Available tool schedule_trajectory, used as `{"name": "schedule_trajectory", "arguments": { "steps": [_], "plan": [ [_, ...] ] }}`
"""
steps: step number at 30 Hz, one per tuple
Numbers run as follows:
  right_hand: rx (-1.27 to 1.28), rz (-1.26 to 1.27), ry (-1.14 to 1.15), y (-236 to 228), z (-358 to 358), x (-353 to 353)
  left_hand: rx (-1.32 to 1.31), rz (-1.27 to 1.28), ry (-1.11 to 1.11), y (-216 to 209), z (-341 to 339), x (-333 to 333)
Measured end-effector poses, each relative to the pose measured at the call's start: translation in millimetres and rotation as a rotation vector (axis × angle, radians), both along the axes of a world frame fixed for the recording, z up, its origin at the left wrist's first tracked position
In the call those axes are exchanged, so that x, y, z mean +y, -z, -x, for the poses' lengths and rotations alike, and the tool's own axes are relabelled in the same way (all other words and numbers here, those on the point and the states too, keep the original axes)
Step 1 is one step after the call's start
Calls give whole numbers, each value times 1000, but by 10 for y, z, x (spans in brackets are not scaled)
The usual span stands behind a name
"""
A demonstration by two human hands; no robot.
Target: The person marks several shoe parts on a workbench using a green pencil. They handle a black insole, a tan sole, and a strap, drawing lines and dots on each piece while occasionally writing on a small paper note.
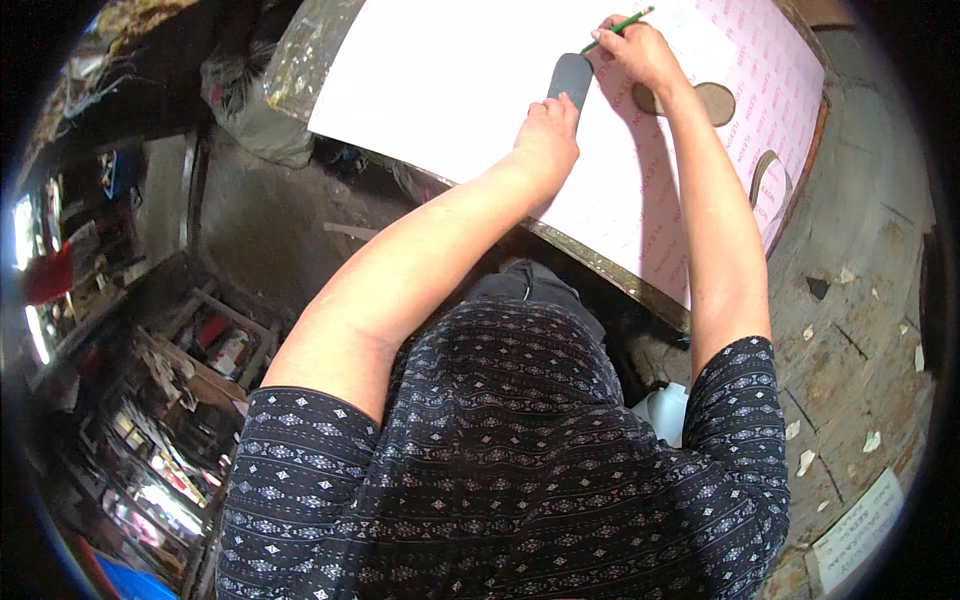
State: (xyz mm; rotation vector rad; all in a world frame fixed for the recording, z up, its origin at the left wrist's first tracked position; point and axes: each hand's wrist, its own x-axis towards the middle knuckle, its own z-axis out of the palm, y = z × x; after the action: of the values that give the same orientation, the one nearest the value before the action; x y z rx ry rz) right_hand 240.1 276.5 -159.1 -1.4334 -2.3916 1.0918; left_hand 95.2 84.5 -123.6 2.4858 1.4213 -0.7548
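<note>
A dark grey sole-shaped template [570, 76] lies flat on a large white sheet [440, 80]. My left hand [549, 134] grips its near end, with fingers over the top and side. In my right hand [641, 54] a green pencil [634, 17] is pinched. The pencil's lower end comes down beside the template's far end; I cannot tell whether it touches the sheet. Partly under my right wrist and forearm lies a brown sole-shaped piece [716, 103].
The sheet covers a worn worktable [620, 288] with a dark front edge. Near its right edge rests a rounded sole-shaped piece [770, 190] with a printed top. A plastic bag [265, 110] hangs by the left corner. Scraps [806, 462] litter the floor at right.
</note>
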Motion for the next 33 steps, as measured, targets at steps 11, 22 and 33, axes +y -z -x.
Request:
{"name": "schedule_trajectory", "arguments": {
  "steps": [11,22,33],
  "plan": [
    [219,-52,618,-124,-221,-2023,-291,-52,134,198,111,226],
    [411,-52,568,-483,171,-3458,113,46,187,-27,-837,185],
    [332,-227,855,150,539,-2990,369,58,321,-110,-1102,172]
  ]
}}
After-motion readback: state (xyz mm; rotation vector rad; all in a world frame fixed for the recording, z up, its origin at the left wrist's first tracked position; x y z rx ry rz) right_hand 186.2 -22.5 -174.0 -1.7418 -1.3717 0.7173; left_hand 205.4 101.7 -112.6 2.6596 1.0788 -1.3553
